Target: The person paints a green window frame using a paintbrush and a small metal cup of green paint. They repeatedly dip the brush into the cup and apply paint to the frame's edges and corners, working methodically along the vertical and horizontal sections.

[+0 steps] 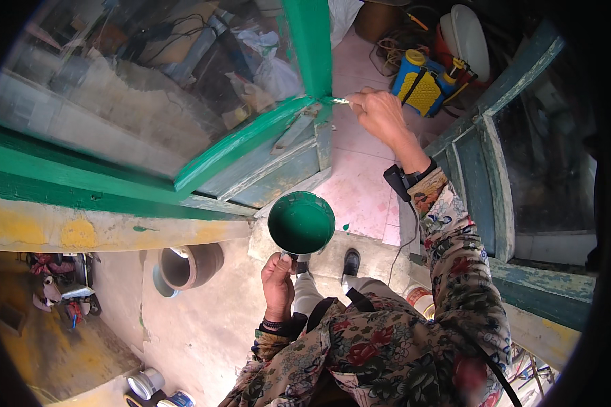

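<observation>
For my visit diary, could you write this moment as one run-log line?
left fingers: gripping cup of green paint | right fingers: gripping brush, tip at green frame | lower panel: worn blue-gray

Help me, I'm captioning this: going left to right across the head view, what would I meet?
Brown round-mouthed pot, round green-coated paint container, bare right hand, white oval basin, dark glass pane.
</observation>
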Motion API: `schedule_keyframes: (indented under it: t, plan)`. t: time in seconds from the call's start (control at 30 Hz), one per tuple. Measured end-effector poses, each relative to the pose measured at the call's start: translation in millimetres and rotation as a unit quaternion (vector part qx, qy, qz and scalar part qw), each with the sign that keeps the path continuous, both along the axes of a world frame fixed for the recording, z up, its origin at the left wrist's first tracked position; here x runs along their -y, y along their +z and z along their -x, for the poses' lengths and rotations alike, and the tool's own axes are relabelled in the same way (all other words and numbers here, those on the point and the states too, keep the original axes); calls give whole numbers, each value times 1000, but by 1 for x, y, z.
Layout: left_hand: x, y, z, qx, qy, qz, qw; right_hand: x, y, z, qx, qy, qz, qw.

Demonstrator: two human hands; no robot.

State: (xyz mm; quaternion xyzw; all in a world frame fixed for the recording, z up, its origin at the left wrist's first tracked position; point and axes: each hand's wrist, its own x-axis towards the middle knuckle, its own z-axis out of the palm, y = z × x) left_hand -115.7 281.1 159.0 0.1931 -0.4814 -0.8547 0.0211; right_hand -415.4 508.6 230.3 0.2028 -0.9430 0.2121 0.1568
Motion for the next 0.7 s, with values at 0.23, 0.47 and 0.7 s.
schedule_keyframes:
  t: [0.23,0.47,0.7]
  plan:
    - [-3,4,2,8,0,-12,1000,-9,21,1,-59,31,172,983]
    - [0,2,-3,11,10,9,1000,-16,-90,-7,10,-79,207,975]
    - [5,-4,-9,11,25,22,999,6,-131,-26,9,-96,321,942]
